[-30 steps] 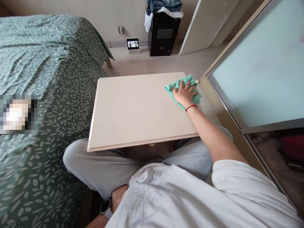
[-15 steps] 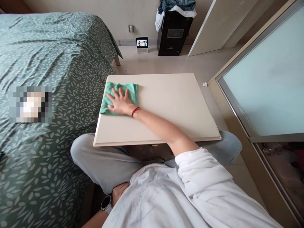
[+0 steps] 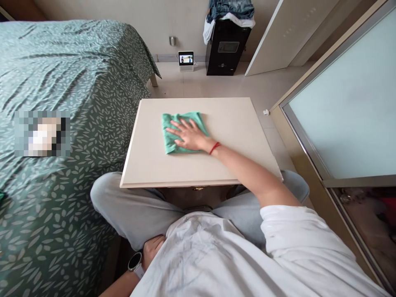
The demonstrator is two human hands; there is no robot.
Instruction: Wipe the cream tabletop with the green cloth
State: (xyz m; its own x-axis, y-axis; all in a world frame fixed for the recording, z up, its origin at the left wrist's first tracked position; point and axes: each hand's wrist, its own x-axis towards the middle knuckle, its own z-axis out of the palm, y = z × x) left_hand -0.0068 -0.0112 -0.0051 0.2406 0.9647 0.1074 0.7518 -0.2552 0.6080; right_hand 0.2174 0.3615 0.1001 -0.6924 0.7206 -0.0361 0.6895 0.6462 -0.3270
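Note:
A green cloth (image 3: 169,140) lies spread out on the cream tabletop (image 3: 229,123), left of its middle. My right hand (image 3: 190,135) presses flat on the cloth with its fingers spread, a red string (image 3: 214,147) around the wrist. Down at my lap, my left hand (image 3: 152,248) rests against my thigh beside the white shirt (image 3: 198,255). Its fingers are mostly hidden by the shirt, and a watch (image 3: 135,262) is on that wrist.
A bed (image 3: 77,82) with a green leaf-patterned sheet stands close on the left. Beyond the table are a small screen (image 3: 186,61) on the floor and a black cabinet (image 3: 227,51) topped with clothes. A frosted-glass panel (image 3: 346,107) runs along the right.
My right hand has slid right across the tabletop with the green cloth under it, away from the left edge. The left hand stays at my lap.

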